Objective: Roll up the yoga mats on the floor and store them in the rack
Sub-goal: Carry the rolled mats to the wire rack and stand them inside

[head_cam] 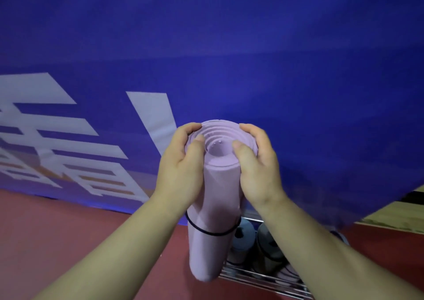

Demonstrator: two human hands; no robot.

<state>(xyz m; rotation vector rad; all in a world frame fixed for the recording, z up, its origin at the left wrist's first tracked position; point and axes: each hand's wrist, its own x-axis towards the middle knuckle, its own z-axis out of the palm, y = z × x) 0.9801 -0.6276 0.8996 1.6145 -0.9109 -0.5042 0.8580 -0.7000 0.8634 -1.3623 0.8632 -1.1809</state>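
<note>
A rolled lilac yoga mat stands upright in front of me, its spiral top end facing the camera. A thin black elastic band circles it lower down. My left hand grips the top of the roll from the left, thumb on the spiral end. My right hand grips it from the right, thumb on the end too. The mat's lower end hangs just left of a metal wire rack on the floor. Rolled grey-blue mats stand in the rack.
A large blue banner with white lettering hangs close behind the mat and rack. The floor is dark red; a strip of wooden floor shows at the right under the banner's edge.
</note>
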